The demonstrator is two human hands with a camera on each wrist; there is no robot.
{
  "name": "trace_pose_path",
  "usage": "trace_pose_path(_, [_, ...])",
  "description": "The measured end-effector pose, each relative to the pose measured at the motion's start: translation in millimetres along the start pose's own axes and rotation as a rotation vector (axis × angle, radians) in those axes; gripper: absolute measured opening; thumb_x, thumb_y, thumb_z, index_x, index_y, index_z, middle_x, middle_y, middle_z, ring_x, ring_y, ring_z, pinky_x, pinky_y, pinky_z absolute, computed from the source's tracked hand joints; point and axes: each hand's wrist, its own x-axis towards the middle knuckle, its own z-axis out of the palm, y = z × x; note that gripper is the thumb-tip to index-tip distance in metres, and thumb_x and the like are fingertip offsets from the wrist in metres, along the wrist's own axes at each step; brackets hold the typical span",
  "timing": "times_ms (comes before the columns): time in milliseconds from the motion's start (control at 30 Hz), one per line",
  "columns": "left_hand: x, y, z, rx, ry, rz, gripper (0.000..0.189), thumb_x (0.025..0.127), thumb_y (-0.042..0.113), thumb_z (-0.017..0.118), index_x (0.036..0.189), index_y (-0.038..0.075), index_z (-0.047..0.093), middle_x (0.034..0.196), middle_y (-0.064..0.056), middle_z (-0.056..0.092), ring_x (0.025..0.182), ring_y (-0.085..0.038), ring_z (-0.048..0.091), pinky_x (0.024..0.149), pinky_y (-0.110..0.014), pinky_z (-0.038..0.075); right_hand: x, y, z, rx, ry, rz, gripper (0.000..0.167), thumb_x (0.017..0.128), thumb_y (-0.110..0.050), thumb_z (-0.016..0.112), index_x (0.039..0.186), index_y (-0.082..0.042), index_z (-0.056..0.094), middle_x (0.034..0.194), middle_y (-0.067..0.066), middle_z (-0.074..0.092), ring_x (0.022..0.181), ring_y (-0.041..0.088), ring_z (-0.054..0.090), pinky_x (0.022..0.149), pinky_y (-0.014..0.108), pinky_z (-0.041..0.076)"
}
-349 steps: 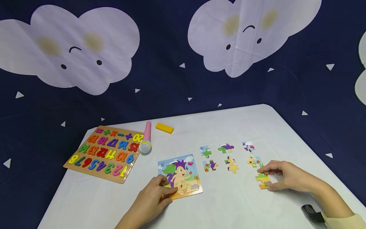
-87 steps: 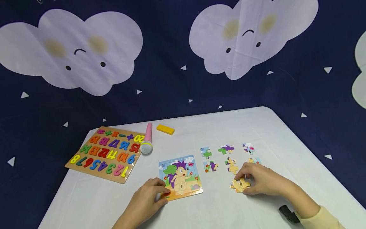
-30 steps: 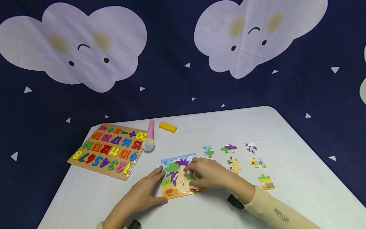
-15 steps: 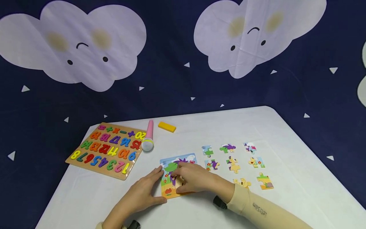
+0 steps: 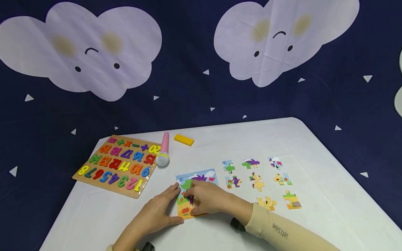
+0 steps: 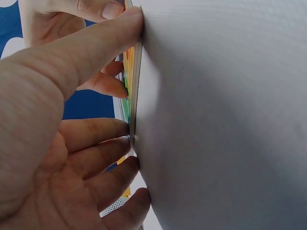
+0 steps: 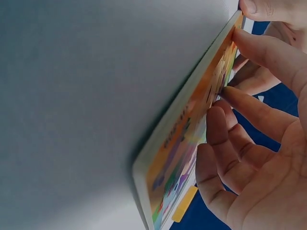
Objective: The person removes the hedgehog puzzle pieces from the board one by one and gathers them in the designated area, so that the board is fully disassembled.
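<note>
My left hand [image 5: 154, 213] steadies a hedgehog jigsaw board [image 5: 196, 173], straight fingers at its left edge and thumb at the near corner. In the left wrist view, thumb and fingertips touch the board's thin side. Over the board's lower left is my right hand [image 5: 208, 197], its thumb and bent index finger spread apart and touching the surface, as the right wrist view shows. Whether a piece is pinched there is hidden. Several loose jigsaw pieces lie in rows to the right, among them a beige feet piece [image 5: 266, 203] and an orange-and-green corner piece [image 5: 292, 200].
A wooden number board [image 5: 116, 165] lies at the back left, with a pink toy microphone [image 5: 163, 151] at its right edge. Beyond it is a yellow block [image 5: 184, 139]. Everything lies on a white table [image 5: 314, 167] before a dark blue cloud-patterned cloth [image 5: 185, 62].
My right hand set down the corner piece, then the feet piece, and moved left onto the board. It has edged further left just now. My left hand shifted to the board's left edge.
</note>
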Motion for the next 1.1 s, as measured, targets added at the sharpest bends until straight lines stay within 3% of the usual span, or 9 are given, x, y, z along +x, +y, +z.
trace_pose_path(400, [0.0,0.2,0.2,0.007,0.002,-0.008,0.102,0.075,0.046,0.098,0.157,0.007,0.054,0.173,-0.01,0.041,0.157,-0.042,0.042,0.12,-0.07,0.041,-0.6,-1.9,0.4,0.099,0.026,0.03,0.052,0.079,-0.03,0.097,0.124,-0.016,0.076,0.102,-0.009,0.062,0.084,0.0,0.05,0.078,0.018,0.048])
trace_pose_path(600, [0.5,0.7,0.7,0.003,0.0,-0.001,0.101,0.074,0.046,0.098,0.157,0.006,0.054,0.172,-0.011,0.042,0.157,-0.043,0.042,0.12,-0.07,0.04,-0.8,-2.6,0.5,0.163,0.017,0.034,0.052,0.079,-0.023,0.097,0.122,-0.011,0.071,0.093,-0.009,0.064,0.079,0.001,0.052,0.074,0.018,0.048])
trace_pose_path(900, [1.2,1.4,1.1,0.01,0.0,0.002,0.102,0.075,0.047,0.097,0.157,0.006,0.054,0.172,-0.011,0.041,0.156,-0.043,0.042,0.12,-0.07,0.041,0.0,-0.7,-0.2,0.118,0.02,0.034,0.054,0.077,-0.025,0.098,0.124,-0.01,0.076,0.094,-0.011,0.069,0.078,0.0,0.053,0.075,0.017,0.049])
trace_pose_path(1100, [0.9,1.3,0.3,0.022,0.005,-0.014,0.101,0.074,0.048,0.098,0.156,0.008,0.055,0.172,-0.009,0.042,0.156,-0.042,0.043,0.119,-0.07,0.041,-8.0,3.9,-5.2,0.147,0.038,0.034,0.054,0.075,-0.018,0.094,0.125,-0.007,0.077,0.083,-0.01,0.063,0.073,0.0,0.051,0.065,0.017,0.045])
